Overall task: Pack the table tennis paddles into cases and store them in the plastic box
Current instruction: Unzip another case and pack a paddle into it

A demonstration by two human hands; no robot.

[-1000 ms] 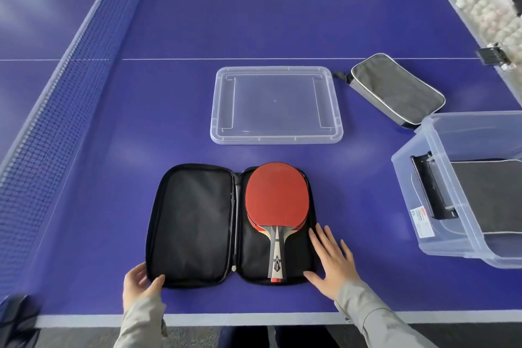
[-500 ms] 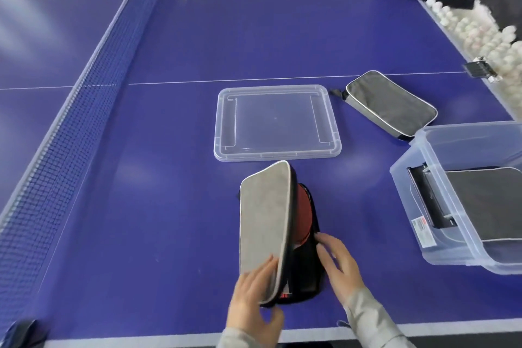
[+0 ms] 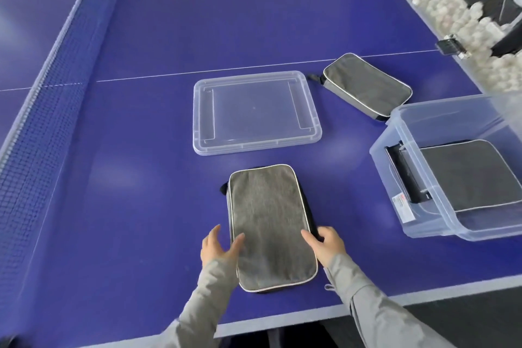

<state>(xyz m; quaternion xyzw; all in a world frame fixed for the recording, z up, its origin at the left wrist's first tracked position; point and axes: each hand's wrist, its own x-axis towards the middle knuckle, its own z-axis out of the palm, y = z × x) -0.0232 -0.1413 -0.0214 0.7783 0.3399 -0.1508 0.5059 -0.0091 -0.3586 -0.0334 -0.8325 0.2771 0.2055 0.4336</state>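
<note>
A grey paddle case (image 3: 269, 223) with white piping lies folded closed on the blue table near the front edge; the paddles inside are hidden. My left hand (image 3: 217, 246) rests at the case's left edge with fingers spread, thumb on the cover. My right hand (image 3: 326, 244) touches the right edge, fingers curled at the side seam. A second closed grey case (image 3: 367, 85) lies further back on the right. The clear plastic box (image 3: 418, 223) stands at the right with a grey case (image 3: 474, 172) lying inside it.
The box's clear lid (image 3: 255, 113) lies flat in the middle of the table beyond the near case. The net (image 3: 50, 87) runs along the left. Many white balls (image 3: 463, 20) are piled beyond the table's right edge, beside a black clamp (image 3: 450, 45).
The open case with the red paddles has been folded shut by my left hand; the cover now lies flat and both hands sit at its near sides.
</note>
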